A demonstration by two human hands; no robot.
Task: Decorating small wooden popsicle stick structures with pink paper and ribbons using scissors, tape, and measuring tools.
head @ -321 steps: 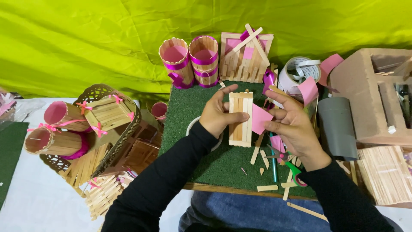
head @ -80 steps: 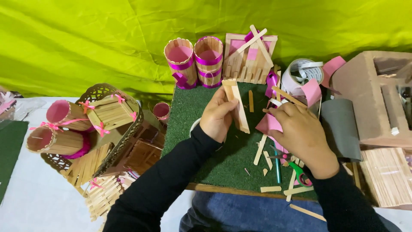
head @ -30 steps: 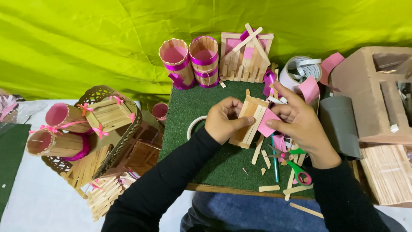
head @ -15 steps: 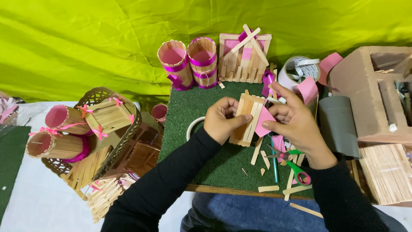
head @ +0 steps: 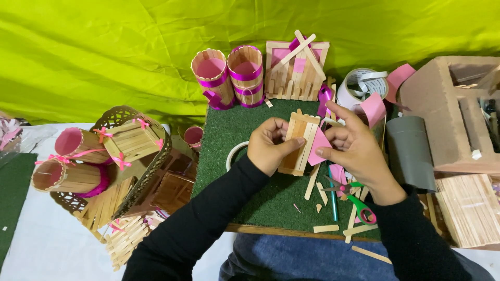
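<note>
My left hand (head: 268, 148) pinches the stick panel (head: 298, 143) shut while my right hand (head: 354, 148) presses 1 pink paper piece (head: 318, 154) on; aligning edges seems next.

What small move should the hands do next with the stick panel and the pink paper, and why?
Probably press the pink paper piece flat against the wooden craft-stick panel. The left hand grips the panel, while the right hand pinches the paper at the panel's edge, still angled off it.

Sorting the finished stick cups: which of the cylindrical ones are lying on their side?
The two at far left, stick cup and stick cup, openings facing left. The pair of upright cups by the green backdrop stand open-end up.
</note>
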